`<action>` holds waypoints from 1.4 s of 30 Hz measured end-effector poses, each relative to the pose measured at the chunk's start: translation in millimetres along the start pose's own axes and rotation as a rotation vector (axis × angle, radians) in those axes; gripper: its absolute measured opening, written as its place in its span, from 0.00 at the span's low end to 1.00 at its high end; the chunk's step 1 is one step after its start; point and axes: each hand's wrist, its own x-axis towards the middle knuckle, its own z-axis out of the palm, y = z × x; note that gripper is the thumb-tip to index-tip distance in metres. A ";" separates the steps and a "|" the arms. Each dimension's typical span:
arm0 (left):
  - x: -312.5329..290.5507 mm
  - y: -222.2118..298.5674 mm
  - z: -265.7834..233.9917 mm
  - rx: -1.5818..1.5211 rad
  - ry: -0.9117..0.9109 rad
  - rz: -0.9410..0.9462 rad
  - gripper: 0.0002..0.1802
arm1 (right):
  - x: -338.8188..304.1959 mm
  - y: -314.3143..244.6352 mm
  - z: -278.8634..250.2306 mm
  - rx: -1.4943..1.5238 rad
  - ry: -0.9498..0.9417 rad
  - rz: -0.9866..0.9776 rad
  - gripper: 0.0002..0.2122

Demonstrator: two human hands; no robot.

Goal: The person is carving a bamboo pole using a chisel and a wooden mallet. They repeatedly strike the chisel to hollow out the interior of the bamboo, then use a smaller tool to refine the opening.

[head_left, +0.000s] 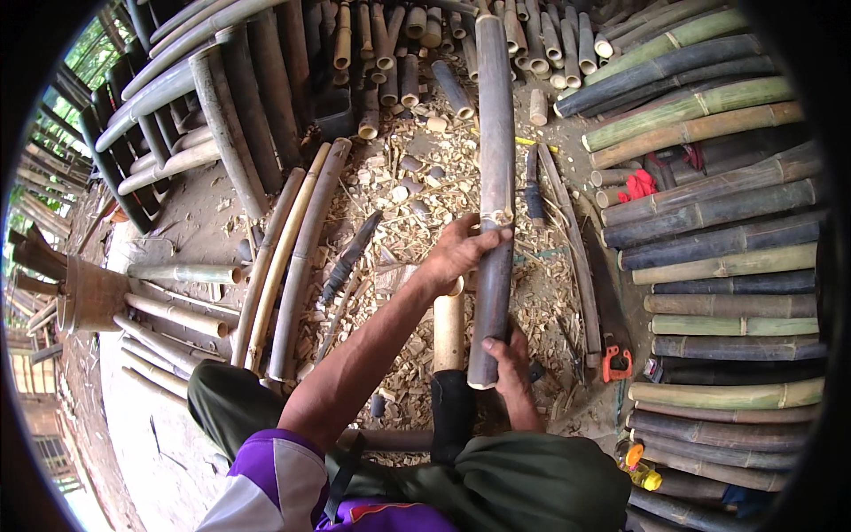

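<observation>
A long dark grey bamboo pole (496,133) stretches away from me over the wood chips, its cut end towards my lap. My left hand (465,253) grips it around the middle, next to a node, thumb across the top. Near the close end, my right hand (511,359) is wrapped round its right side, partly hidden by the pole. Just left of the pole stands a short pale bamboo piece (448,332), with a black covering (452,408) below it; I cannot tell what that is.
A knife with a dark wrapped handle (338,277) lies left, another blade with a wrapped handle (534,204) right of the pole. An orange-handled saw (616,362) lies right. Stacked bamboo poles (727,301) line the right side; a bamboo frame (177,97) stands far left. Wood chips (399,195) cover the ground.
</observation>
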 end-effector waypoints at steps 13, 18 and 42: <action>-41.0 98.1 -0.2 0.396 -0.177 0.445 0.36 | 94.9 -50.4 2.1 -0.399 -0.390 -0.105 0.25; -48.6 91.0 -9.1 0.539 -0.166 0.528 0.33 | 101.7 -58.8 25.8 -0.514 -0.401 -0.132 0.24; -48.9 64.1 -7.2 0.654 -0.335 0.673 0.35 | 109.7 -5.9 -30.9 -0.999 -0.293 -0.336 0.30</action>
